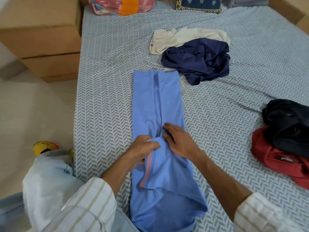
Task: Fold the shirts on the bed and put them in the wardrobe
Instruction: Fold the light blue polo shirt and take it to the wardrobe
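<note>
**Blue shirt half folded on the bed**

At far left, pale floor point(33, 106) runs beside brown drawers point(41, 42). The bed point(103, 101), under a grey-and-white herringbone sheet, fills the rest of the view; a pink and orange bundle point(120, 5) and a dark blue patterned cushion point(199, 4) lie at its head.

The blue shirt point(158, 101) lies lengthwise near the bed's left edge, its sides folded inward into a long strip. The left hand point(143, 149) is curled around a bunched fold of its orange-striped sleeve. Just right of it, the right hand point(178, 139) lies flat on the shirt, fingers straight and pressing the cloth, gripping nothing.

Farther up the bed, a cream shirt point(187, 38) touches a crumpled navy shirt point(199, 61). At the right edge, a black shirt point(287, 124) rests on a red shirt point(275, 161).
</note>
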